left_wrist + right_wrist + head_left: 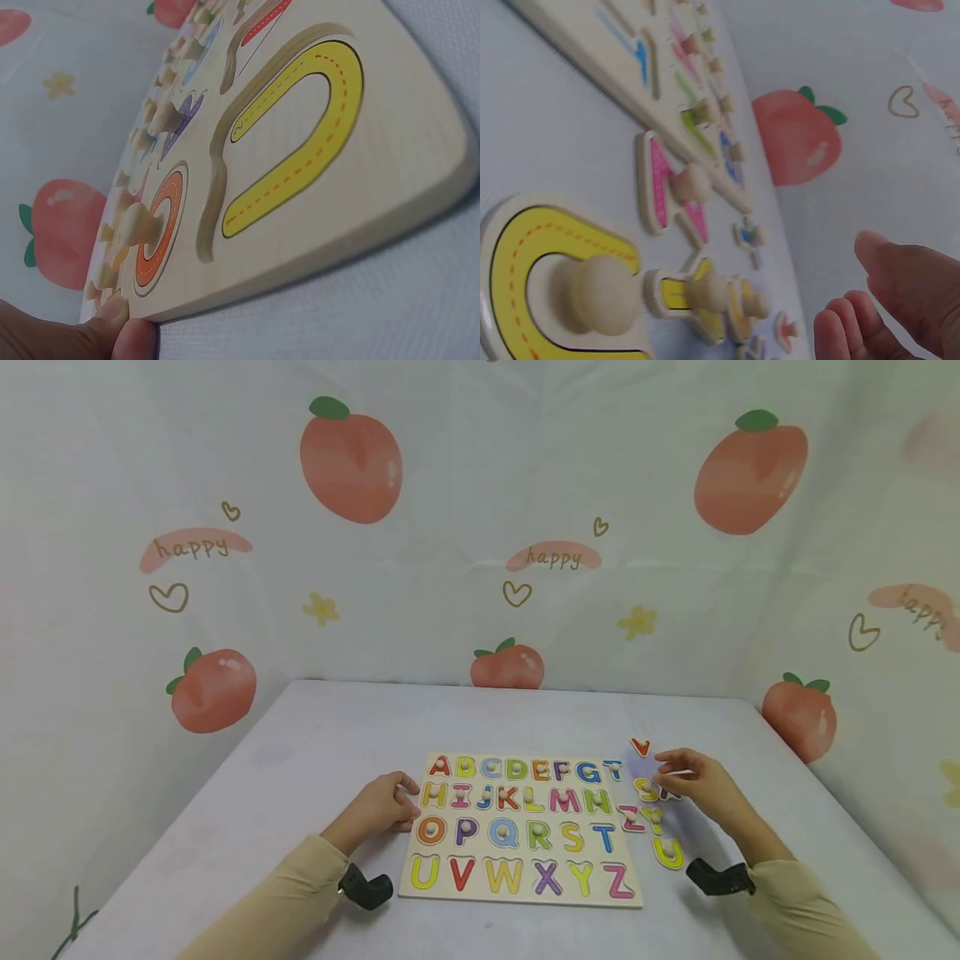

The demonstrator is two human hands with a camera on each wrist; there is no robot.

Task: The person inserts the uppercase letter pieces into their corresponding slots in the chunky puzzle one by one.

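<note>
A wooden alphabet puzzle board lies on the table. Knobbed letters fill its upper rows through R, while the S to Z recesses show painted letters without knobs. My left hand holds the board's left edge beside the orange O, thumb and a finger against the rim. Over the loose letters at the right hovers my right hand, fingers loosely bent and apart, nothing between them. Below and around it lie a yellow U, a yellow Y, a pink Z, an S and a partly hidden purple letter.
A red V lies farther back, and a blue T sits at the board's upper right corner. White cloth covers the table. A fruit-printed curtain hangs behind and at the sides.
</note>
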